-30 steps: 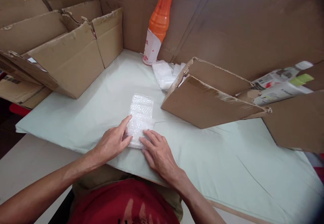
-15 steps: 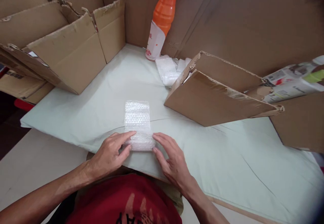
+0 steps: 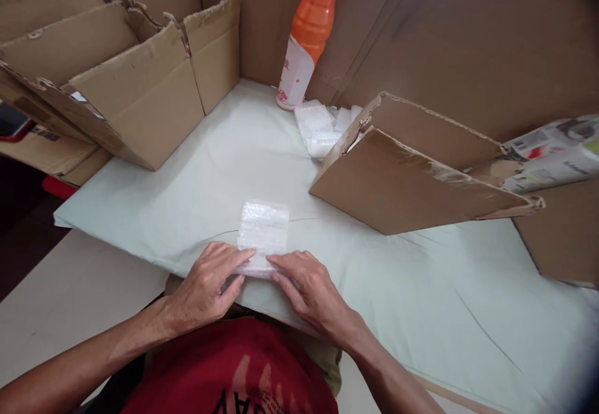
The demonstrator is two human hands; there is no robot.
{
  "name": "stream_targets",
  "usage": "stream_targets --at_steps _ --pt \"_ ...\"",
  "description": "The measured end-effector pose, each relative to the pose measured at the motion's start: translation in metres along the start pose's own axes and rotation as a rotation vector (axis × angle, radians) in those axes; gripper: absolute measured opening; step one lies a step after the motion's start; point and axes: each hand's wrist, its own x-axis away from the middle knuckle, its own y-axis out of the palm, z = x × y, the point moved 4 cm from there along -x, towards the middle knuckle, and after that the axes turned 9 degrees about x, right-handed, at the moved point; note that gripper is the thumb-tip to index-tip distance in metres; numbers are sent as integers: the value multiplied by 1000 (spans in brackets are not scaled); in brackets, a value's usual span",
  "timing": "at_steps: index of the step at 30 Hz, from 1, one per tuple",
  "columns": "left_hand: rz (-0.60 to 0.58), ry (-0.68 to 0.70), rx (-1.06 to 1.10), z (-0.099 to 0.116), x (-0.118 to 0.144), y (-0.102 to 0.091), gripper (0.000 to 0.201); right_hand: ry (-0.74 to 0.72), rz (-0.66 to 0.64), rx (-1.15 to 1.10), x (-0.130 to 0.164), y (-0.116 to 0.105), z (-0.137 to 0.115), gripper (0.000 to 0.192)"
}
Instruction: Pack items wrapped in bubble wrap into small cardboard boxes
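A short strip of clear bubble wrap lies on the pale green cloth in front of me, its near end folded over into a flat roll. My left hand grips the left end of that fold, index finger on top and thumb at the near edge. At the right end, my right hand does the same, with the index finger pressing on the wrap and the thumb low at its edge. Whether anything is inside the fold, I cannot tell.
Open cardboard boxes stand at the back left. Another cardboard box stands to the right, with more bubble wrap beside it. An orange bottle with a white label is at the back. Printed packages lie far right.
The near end of the bubble wrap is folded further, so the flat strip is shorter. My right hand has moved inward onto the wrap. The whole view has shifted slightly.
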Motion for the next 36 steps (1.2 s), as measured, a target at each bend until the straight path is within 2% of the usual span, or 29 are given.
stream_targets --at_steps 2,5,6,9,11,13,17,19,22,24,27,28,29,32,33,36 --pt "16 -82 66 -4 0 1 47 37 40 -24 10 -7 -2 28" --pt "47 -129 35 -13 -11 5 44 72 222 172 19 -17 -8 28" --pt "52 -128 -5 -16 -15 6 42 52 243 244 19 -17 -11 27" --pt "60 -147 -118 -23 -24 8 40 -63 138 343 10 -4 -15 29" --pt "97 -201 -111 -24 -22 4 40 -97 95 333 1 4 -10 29" --pt "148 -337 15 -24 -14 0 46 -46 138 240 -6 6 0 27" --pt "218 -644 536 -20 -2 2 67 216 200 -163 -7 2 17 26" --pt "213 -703 741 -14 -6 9 79 305 144 -344 -3 0 16 25" --pt "198 -735 827 -5 -18 19 82 319 69 -446 6 -4 12 23" --pt "192 -696 791 0 -24 24 77 300 84 -422 14 -11 14 29" --pt "138 -570 674 8 -28 32 71 291 90 -413 26 -17 21 68" --pt "109 -522 625 10 -28 35 69 296 72 -424 29 -17 23 74" --pt "81 -468 569 12 -29 37 67 301 59 -433 31 -17 25 70" --pt "40 -255 349 19 -39 36 63 333 91 -419 34 -21 33 26" --pt "39 -173 269 23 -46 32 61 350 120 -411 35 -25 36 17" --pt "74 85 66 41 -78 18 56 379 186 -420 42 -39 49 12"
